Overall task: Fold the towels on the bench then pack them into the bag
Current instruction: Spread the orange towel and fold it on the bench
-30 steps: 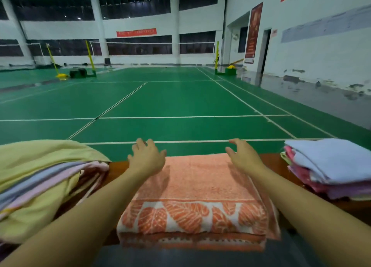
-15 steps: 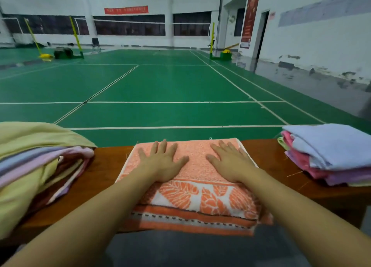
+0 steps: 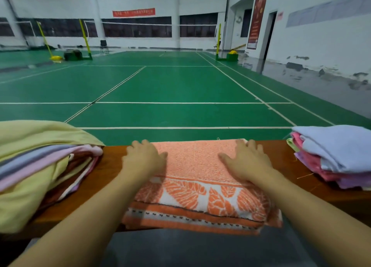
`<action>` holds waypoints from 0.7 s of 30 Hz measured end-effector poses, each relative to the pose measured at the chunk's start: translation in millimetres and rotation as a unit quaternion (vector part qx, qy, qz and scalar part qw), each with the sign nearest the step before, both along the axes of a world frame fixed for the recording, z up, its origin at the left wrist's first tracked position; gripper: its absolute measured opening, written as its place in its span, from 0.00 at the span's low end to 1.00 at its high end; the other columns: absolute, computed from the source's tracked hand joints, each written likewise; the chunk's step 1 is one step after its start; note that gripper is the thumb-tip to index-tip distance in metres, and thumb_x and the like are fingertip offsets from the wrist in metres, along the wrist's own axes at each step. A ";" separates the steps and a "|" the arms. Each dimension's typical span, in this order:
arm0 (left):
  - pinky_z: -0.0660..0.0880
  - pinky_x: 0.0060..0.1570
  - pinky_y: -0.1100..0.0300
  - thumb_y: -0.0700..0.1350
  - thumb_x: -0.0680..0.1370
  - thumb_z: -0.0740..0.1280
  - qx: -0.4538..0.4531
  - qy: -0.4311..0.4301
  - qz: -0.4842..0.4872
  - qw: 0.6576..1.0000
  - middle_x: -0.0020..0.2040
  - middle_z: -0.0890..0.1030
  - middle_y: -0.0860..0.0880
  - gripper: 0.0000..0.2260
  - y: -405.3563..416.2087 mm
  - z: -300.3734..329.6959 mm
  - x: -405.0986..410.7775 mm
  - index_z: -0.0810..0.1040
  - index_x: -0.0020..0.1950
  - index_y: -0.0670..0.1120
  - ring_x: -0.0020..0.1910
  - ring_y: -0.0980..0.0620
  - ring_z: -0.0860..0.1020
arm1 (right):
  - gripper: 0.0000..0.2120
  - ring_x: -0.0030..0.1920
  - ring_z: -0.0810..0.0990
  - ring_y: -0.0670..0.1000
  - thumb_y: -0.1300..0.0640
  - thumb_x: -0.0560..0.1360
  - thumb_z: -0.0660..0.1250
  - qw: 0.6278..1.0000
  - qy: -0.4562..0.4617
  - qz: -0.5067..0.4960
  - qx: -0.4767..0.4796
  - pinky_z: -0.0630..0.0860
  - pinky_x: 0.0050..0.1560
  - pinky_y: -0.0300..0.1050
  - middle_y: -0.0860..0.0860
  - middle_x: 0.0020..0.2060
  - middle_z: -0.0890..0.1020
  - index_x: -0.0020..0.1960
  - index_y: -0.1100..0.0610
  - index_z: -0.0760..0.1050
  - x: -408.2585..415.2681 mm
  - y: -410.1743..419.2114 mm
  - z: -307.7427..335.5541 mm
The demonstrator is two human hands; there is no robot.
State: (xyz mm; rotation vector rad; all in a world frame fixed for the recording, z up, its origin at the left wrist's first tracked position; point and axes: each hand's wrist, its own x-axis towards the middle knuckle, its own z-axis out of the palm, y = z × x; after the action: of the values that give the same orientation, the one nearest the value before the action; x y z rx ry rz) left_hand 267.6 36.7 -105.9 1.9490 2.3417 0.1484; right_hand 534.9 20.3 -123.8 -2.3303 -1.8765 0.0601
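A folded orange towel (image 3: 194,166) with a white leaf border lies across the middle of the wooden bench (image 3: 112,166), its near edge hanging over the front. My left hand (image 3: 143,159) rests flat on the towel's far left corner. On the far right part of the same towel lies my right hand (image 3: 246,161), fingers spread and straight. Both hands press the cloth and hold nothing. No bag is in view.
A loose heap of yellow, pink and lilac towels (image 3: 34,166) fills the bench's left end. A folded stack (image 3: 333,156) with a pale blue towel on top sits at the right end. Beyond the bench lies a green badminton court (image 3: 170,86).
Both hands have slid apart from the towel's middle toward its left and right sides, staying flat on it. The view has tilted up slightly.
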 end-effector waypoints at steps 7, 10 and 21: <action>0.78 0.47 0.53 0.62 0.78 0.68 -0.126 0.008 -0.043 0.991 0.49 0.82 0.46 0.17 6.3 23.8 -22.6 0.80 0.57 0.50 0.48 0.47 0.81 | 0.38 0.44 0.80 0.53 0.19 0.68 0.58 0.988 -0.034 -0.059 -0.140 0.78 0.49 0.50 0.51 0.44 0.81 0.49 0.55 0.76 32.1 -9.6 27.0; 0.81 0.48 0.54 0.52 0.81 0.69 -0.143 -0.027 -0.068 0.987 0.50 0.83 0.44 0.11 3.3 25.9 -15.6 0.81 0.60 0.49 0.48 0.46 0.84 | 0.27 0.37 0.78 0.51 0.29 0.73 0.66 0.993 0.034 -0.047 -0.107 0.74 0.38 0.46 0.50 0.37 0.78 0.42 0.55 0.72 27.6 -12.5 22.8; 0.81 0.43 0.56 0.54 0.69 0.80 0.164 -0.541 0.020 0.825 0.54 0.82 0.48 0.26 -3.4 -4.1 -24.5 0.73 0.62 0.53 0.44 0.50 0.85 | 0.28 0.62 0.77 0.56 0.46 0.74 0.75 0.911 0.365 -0.051 0.187 0.74 0.61 0.54 0.54 0.66 0.77 0.70 0.52 0.69 31.6 -32.9 8.3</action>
State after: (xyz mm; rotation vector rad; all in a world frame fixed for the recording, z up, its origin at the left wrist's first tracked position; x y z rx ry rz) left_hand 243.1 33.3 -110.0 1.2771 1.5880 1.3277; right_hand 566.6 -12.6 -115.5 -1.7811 -1.2567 0.4486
